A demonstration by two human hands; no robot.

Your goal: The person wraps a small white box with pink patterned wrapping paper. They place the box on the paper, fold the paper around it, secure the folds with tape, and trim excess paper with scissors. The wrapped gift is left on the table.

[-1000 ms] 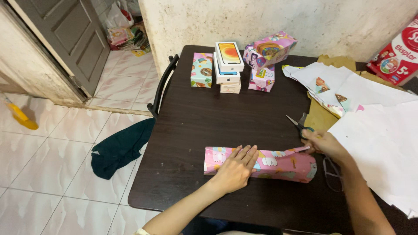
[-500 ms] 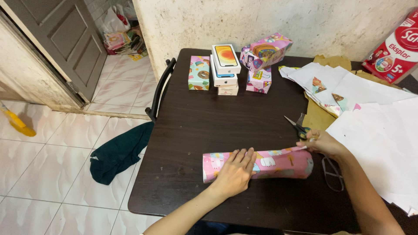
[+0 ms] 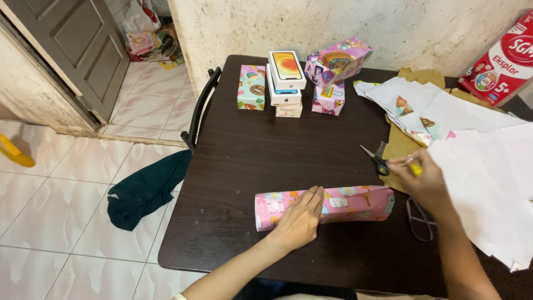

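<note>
**Pink roll wrapped along its length, seam and ends not yet secured**

Dark table against a stained wall, tiled floor to the left with a dark green cloth lying on it. Right half of the table covered by white paper sheets over brown paper; a red carton stands at the far right corner

Far edge: stack of white phone boxes, a teal wrapped box to its left, two pink wrapped boxes to its right. Those look finished

Near edge: long parcel in pink animal-print paper, lying on its side across the table. Paper goes all round it, no loose flap showing on top. Right end looks open or only loosely tucked, left end cannot tell. No tape visible on it, so judged: rolling done, sealing and end folds left

Left hand lies flat on the left-middle of the parcel, fingers straight and together, pressing, not gripping

Right hand is off the parcel, just beyond its right end, fingers pinched around something small and yellow, cannot tell what. Scissors lie just beside that hand, untouched. A thin loop lies near the wrist
</note>
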